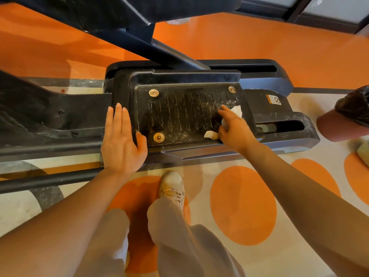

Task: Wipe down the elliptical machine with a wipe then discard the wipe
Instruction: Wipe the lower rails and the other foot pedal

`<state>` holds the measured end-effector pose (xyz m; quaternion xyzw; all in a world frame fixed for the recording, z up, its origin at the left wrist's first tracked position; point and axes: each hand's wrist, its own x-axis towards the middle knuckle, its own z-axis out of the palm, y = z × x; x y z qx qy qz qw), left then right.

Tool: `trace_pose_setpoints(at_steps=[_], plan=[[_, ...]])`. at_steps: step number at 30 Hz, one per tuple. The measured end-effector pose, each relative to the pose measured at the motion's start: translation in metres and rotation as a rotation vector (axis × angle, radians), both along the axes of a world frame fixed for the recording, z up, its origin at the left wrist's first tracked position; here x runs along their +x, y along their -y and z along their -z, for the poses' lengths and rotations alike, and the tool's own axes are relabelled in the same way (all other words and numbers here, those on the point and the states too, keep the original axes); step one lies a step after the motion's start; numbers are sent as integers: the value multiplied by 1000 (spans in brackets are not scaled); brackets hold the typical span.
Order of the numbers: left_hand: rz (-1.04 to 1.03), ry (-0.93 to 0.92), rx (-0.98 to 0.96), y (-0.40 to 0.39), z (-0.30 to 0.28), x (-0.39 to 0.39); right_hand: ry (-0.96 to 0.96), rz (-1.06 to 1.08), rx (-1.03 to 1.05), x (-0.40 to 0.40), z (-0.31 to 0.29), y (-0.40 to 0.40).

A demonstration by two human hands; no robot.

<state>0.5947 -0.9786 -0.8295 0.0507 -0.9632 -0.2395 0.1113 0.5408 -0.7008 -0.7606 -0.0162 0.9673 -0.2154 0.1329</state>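
The left hand (121, 140) lies flat on the near end of the elliptical machine's foot pedal (185, 114), fingers straight and close together, thumb hooked over the pedal's raised lip — most likely to steady the pedal so it does not swing while it is rubbed. The right hand (233, 129) presses the white wipe (236, 111) onto the ribbed tread at the pedal's far end, fingers curled over the bunched wipe with the index finger stretched forward; bits of the wipe poke out above and below the hand. Pale grit speckles the tread around the wipe, so the wiping looks unfinished. Three brass-coloured bolts (154, 93) show at the pedal's corners. A warning sticker (274, 100) sits on the rail just beyond the pedal — a crossed-out circle symbol shows, but its writing is too small to read. A bin with a dark liner (347, 114) stands near at right, handy for discarding.
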Motion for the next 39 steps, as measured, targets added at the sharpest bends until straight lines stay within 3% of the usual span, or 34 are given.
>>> trace_pose_setpoints(at_steps=[7,14,16,19,23,30,36,39], plan=[[1,-1,7,0,0,0,57,30,2,-12,-11,-4],[4,-9,3,0,0,-1,-137,-181,-126,-26,13,17],[15,-12,6,1,0,-1,-130,-147,-135,-29,17,25],[22,-15,16,1,1,0,-136,-97,-69,-33,24,27],[18,-11,29,0,0,0,-24,-119,167,-36,26,22],[15,-2,35,1,0,-1,-56,-265,96,-35,19,23],[16,-24,43,1,0,0,-200,-29,10,-28,21,22],[19,-30,43,1,1,-1,-170,11,182,-25,16,19]])
